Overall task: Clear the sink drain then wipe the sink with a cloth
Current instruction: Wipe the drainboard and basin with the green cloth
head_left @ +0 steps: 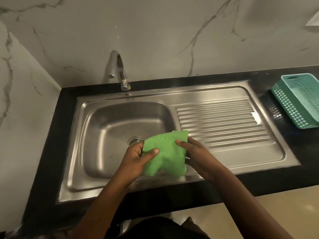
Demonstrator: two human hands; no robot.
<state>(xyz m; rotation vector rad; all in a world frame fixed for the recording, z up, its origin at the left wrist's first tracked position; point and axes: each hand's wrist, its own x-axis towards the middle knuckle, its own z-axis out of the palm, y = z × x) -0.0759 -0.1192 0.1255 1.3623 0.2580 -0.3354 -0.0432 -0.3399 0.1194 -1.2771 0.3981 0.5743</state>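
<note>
From the head camera, both hands meet over a stainless-steel sink set into a black countertop. Between them they hold a green cloth, spread roughly flat with its lower edge hanging in loose folds. The left hand grips the cloth's left edge, with the thumb pressed on top and the fingers curled underneath. The right hand grips the right edge the same way, thumb lying across the upper face and the rest of the hand behind the fabric. The cloth sits over the front right part of the basin, its far corner reaching across the ridge that separates the basin from the ribbed drainboard. Whether the cloth touches the steel or hangs just above it cannot be told.

The round metal drain lies in the basin floor just beyond the left hand's knuckles; its near side is hidden by the hand and the cloth, and the part that shows looks bare metal. A curved chrome faucet rises from the back rim, its spout pointing over the basin. On the countertop to the right of the drainboard, well apart from the hands, a teal plastic basket with a perforated wall stands tilted toward the camera. White marble-patterned wall panels with grey veins run behind and to the left of the sink.
</note>
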